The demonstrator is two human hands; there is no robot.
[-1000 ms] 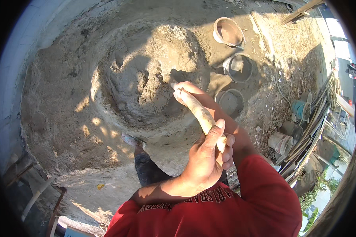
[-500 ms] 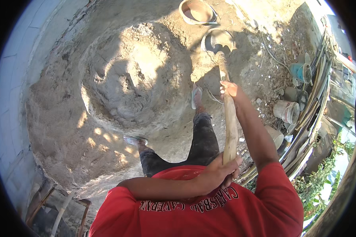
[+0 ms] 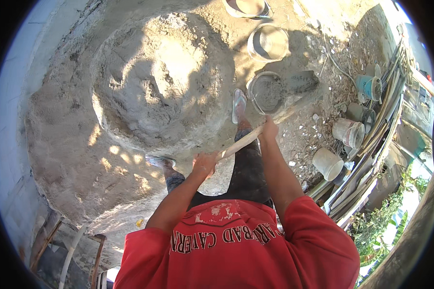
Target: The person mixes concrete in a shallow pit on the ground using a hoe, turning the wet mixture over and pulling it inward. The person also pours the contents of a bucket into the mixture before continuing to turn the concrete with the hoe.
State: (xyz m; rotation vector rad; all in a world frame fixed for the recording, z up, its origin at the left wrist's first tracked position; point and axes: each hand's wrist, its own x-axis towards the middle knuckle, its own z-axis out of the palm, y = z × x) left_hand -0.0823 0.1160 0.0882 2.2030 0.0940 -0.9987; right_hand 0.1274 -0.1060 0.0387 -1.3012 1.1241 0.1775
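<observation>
A long pale wooden handle point(image 3: 241, 143) slants across in front of my legs, rising to the right. My left hand point(image 3: 205, 164) is wrapped round its lower left end, and my right hand point(image 3: 269, 129) grips it further up. The handle runs on towards a dark grey shovel blade point(image 3: 304, 82), which lies beside a round bucket point(image 3: 252, 98) holding wet grey mix. Left of my feet spreads a broad ring-shaped mound of grey mortar point(image 3: 130, 111) with a wet hollow in the middle.
Two more buckets stand beyond: a pale bucket point(image 3: 284, 42) and a bucket at the upper edge point(image 3: 230, 8). On the right are a blue-green bucket point(image 3: 365, 86), white buckets point(image 3: 327, 164) and a pile of long poles point(image 3: 371, 159). A pale wall point(image 3: 21, 106) borders the left.
The shovel has swung from pointing straight ahead to a slant, its blade now right of the nearest bucket. My left hand moved left and forward; my right hand came lower.
</observation>
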